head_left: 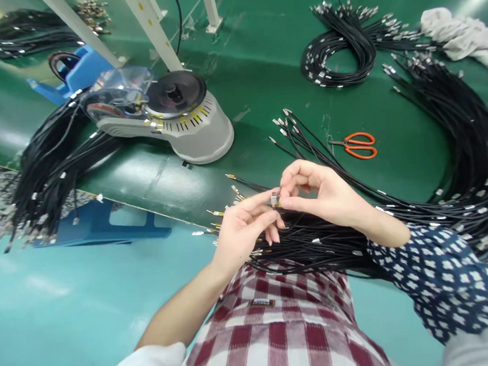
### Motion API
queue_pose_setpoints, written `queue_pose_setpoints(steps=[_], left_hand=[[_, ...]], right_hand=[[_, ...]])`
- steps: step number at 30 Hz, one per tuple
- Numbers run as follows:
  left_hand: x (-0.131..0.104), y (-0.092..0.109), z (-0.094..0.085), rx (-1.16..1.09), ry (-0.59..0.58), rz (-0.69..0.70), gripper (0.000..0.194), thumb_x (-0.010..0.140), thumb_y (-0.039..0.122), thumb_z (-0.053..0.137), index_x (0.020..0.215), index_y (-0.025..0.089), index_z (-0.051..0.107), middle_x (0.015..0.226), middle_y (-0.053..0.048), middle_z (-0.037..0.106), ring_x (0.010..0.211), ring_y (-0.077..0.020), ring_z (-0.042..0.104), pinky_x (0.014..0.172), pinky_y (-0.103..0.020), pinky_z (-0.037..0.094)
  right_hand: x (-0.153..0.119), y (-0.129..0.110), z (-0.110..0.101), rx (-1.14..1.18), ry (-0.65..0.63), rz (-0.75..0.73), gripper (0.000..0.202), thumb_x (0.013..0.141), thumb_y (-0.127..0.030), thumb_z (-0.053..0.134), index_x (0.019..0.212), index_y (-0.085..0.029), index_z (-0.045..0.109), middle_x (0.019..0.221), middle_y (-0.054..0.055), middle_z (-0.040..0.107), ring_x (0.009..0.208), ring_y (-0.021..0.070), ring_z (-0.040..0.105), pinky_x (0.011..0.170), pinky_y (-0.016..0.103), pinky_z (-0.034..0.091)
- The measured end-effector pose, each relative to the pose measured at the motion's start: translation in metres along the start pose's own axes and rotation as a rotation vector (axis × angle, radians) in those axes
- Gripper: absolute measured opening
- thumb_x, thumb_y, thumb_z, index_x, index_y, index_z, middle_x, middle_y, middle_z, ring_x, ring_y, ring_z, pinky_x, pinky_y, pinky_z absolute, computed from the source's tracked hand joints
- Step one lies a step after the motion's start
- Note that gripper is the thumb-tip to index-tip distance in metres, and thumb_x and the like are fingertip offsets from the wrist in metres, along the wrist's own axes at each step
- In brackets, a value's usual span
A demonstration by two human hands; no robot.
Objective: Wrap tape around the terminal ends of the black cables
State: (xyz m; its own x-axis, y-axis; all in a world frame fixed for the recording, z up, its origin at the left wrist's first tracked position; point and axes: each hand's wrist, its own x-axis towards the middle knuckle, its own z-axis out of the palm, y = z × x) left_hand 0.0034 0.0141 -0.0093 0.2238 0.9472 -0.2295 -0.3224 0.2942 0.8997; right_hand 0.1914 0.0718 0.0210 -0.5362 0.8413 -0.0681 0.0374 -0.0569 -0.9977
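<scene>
Just above my lap, a small metal cable connector (274, 198) sits between my two hands. My right hand (319, 192) pinches it between thumb and fingertips. My left hand (244, 224) reaches in from the other side, its index fingertip touching the connector, while thumb and other fingers stand apart. Beneath both hands lies a thick bundle of black cables (318, 247) with white labels. Their metal-tipped ends stick out to the left around my left wrist. The part of the cable behind the connector is hidden by my right fingers.
Orange-handled scissors (360, 145) lie on the green table (260, 73). A grey round-based tape dispenser (201, 132) stands left. More black cables include a coiled bundle (339, 78), a thick curve (473, 123) at right and a bundle (54, 160) over the left edge. A white cloth (457, 33) lies far right.
</scene>
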Motion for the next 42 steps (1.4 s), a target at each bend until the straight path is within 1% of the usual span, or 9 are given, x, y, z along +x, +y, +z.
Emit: queue_pose_setpoints(steps=[6, 11, 14, 21, 29, 35, 37, 40, 42], left_hand=[[-0.002, 0.003, 0.0, 0.044, 0.005, 0.016, 0.037, 0.085, 0.021, 0.071, 0.122, 0.017, 0.07, 0.07, -0.002, 0.071, 0.05, -0.0103, 0.062, 0.049, -0.021, 0.05], [-0.002, 0.004, 0.0, 0.051, 0.014, 0.026, 0.037, 0.087, 0.022, 0.068, 0.124, 0.019, 0.068, 0.073, -0.002, 0.071, 0.052, -0.0102, 0.063, 0.05, -0.021, 0.051], [-0.003, 0.003, 0.001, 0.057, 0.016, 0.036, 0.039, 0.088, 0.021, 0.068, 0.127, 0.02, 0.066, 0.073, -0.002, 0.071, 0.052, -0.0102, 0.063, 0.051, -0.021, 0.051], [-0.004, 0.005, 0.005, 0.092, 0.05, 0.03, 0.038, 0.085, 0.021, 0.07, 0.123, 0.018, 0.069, 0.071, -0.002, 0.071, 0.05, -0.0108, 0.062, 0.049, -0.023, 0.051], [-0.005, 0.0, 0.005, 0.108, 0.075, 0.083, 0.037, 0.087, 0.02, 0.068, 0.123, 0.023, 0.07, 0.071, 0.0, 0.069, 0.051, -0.0096, 0.062, 0.049, -0.022, 0.05], [-0.004, -0.003, 0.002, 0.103, 0.025, 0.083, 0.034, 0.088, 0.02, 0.067, 0.122, 0.023, 0.071, 0.072, 0.0, 0.068, 0.052, -0.0096, 0.062, 0.051, -0.022, 0.05], [-0.003, -0.004, -0.001, 0.048, -0.021, 0.059, 0.035, 0.088, 0.021, 0.067, 0.123, 0.022, 0.07, 0.072, -0.001, 0.069, 0.052, -0.0101, 0.062, 0.05, -0.022, 0.05], [-0.001, -0.003, -0.004, -0.03, -0.043, 0.012, 0.035, 0.088, 0.022, 0.067, 0.124, 0.02, 0.068, 0.072, -0.001, 0.069, 0.051, -0.0099, 0.062, 0.049, -0.021, 0.049], [0.0, -0.002, -0.004, -0.054, -0.042, -0.013, 0.039, 0.088, 0.022, 0.068, 0.126, 0.018, 0.065, 0.072, -0.002, 0.069, 0.049, -0.0097, 0.062, 0.048, -0.02, 0.048]], right_hand=[[0.002, -0.007, -0.001, -0.175, 0.002, -0.077, 0.021, 0.081, -0.021, 0.074, 0.087, -0.02, 0.054, 0.082, 0.0, 0.066, 0.074, 0.0142, 0.061, 0.072, 0.029, 0.049], [-0.005, -0.006, -0.003, -0.342, 0.149, -0.1, 0.005, 0.085, -0.023, 0.068, 0.088, -0.018, 0.067, 0.084, 0.002, 0.067, 0.071, 0.0135, 0.056, 0.063, 0.028, 0.044], [-0.009, 0.0, 0.001, -0.404, 0.175, -0.127, 0.007, 0.085, -0.023, 0.069, 0.088, -0.019, 0.073, 0.082, 0.003, 0.066, 0.072, 0.0137, 0.056, 0.064, 0.028, 0.043], [-0.006, 0.005, 0.013, -0.294, 0.142, -0.067, 0.014, 0.082, -0.024, 0.068, 0.069, -0.019, 0.069, 0.074, 0.001, 0.062, 0.066, 0.0126, 0.055, 0.063, 0.028, 0.043], [-0.004, 0.008, 0.023, -0.122, 0.198, 0.006, 0.018, 0.08, -0.027, 0.068, 0.065, -0.018, 0.063, 0.07, 0.0, 0.059, 0.066, 0.0137, 0.056, 0.067, 0.03, 0.045], [-0.001, 0.015, 0.03, 0.281, -0.055, 0.177, 0.017, 0.086, -0.027, 0.058, 0.071, -0.018, 0.057, 0.055, -0.002, 0.06, 0.058, 0.0171, 0.063, 0.068, 0.033, 0.049], [0.0, 0.018, 0.027, 0.19, -0.011, 0.194, 0.017, 0.085, -0.026, 0.058, 0.07, -0.018, 0.059, 0.057, -0.001, 0.061, 0.06, 0.0162, 0.062, 0.069, 0.032, 0.048], [-0.001, 0.02, 0.018, -0.037, 0.178, 0.134, 0.014, 0.081, -0.028, 0.064, 0.072, -0.017, 0.063, 0.07, 0.0, 0.063, 0.069, 0.0148, 0.058, 0.07, 0.029, 0.045], [-0.004, 0.019, 0.012, -0.057, 0.173, 0.08, 0.015, 0.082, -0.031, 0.067, 0.079, -0.017, 0.064, 0.08, 0.001, 0.064, 0.075, 0.0148, 0.057, 0.073, 0.029, 0.045]])
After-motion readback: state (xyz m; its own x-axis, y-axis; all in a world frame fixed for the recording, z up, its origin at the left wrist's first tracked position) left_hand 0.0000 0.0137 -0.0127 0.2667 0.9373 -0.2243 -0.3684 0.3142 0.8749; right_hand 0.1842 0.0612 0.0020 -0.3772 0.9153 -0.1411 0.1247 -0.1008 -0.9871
